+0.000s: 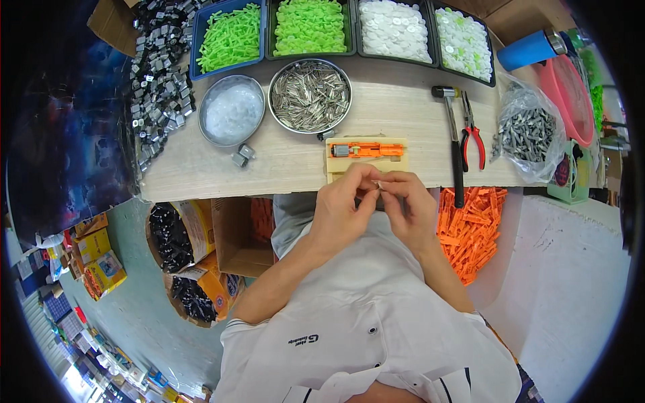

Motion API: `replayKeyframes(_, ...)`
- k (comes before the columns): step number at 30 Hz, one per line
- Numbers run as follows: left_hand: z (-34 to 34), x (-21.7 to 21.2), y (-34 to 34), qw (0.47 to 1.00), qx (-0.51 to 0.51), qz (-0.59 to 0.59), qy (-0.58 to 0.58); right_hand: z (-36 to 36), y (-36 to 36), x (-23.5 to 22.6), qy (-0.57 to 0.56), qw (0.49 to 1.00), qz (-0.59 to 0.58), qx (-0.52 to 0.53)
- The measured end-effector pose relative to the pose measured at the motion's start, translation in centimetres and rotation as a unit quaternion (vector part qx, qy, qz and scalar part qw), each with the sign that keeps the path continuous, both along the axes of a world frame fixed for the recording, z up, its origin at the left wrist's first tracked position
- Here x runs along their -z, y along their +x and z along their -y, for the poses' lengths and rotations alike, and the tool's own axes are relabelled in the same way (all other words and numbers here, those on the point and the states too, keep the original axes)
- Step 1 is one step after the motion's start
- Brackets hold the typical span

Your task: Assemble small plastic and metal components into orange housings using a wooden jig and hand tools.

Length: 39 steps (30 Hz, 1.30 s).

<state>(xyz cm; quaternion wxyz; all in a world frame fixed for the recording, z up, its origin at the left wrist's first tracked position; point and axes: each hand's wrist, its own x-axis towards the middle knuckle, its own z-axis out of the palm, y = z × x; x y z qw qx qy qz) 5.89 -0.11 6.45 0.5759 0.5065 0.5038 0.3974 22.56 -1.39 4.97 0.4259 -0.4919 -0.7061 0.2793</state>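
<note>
My left hand (346,201) and my right hand (408,201) meet at the table's near edge, fingertips pinched together on a small metal part (377,184) that is mostly hidden. Just beyond them a pale wooden jig (366,160) holds an orange plastic piece (366,150) with a small grey motor (340,150) at its left end. A round metal bowl of thin metal pins (310,95) stands behind the jig. Next to it, a second bowl of clear small parts (232,111).
Trays of green parts (230,37) and white discs (393,30) line the back. Grey metal pieces (158,74) are heaped at left. A hammer (454,144), red pliers (473,138) and a bag of screws (527,131) lie at right. Orange parts (474,228) fill a box below.
</note>
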Motion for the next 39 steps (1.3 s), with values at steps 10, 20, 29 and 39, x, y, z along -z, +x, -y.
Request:
replayKeyframes(10, -1.3, 0.0, -1.1, 0.903, 0.122, -0.179, 0.37, -1.1, 3.2, 0.1, -0.394, 0.872, -0.279, -0.084)
replayKeyframes(20, -1.7, 0.7, -1.0, 0.944, 0.042, -0.174, 0.275, -3.1, 0.9, -1.4, -0.012, 0.994, 0.063, -0.093)
replayKeyframes(29, -1.4, 1.0, -2.1, 0.925, -0.04, -0.272, 0.264, -5.8, -0.6, 0.9, 0.052, 0.988, 0.145, -0.018)
replayKeyframes(39, -0.6, 3.6, -0.9, 0.901, -0.039, -0.236, 0.362, -6.4, -1.5, 1.5, 0.101, 0.973, 0.204, -0.026)
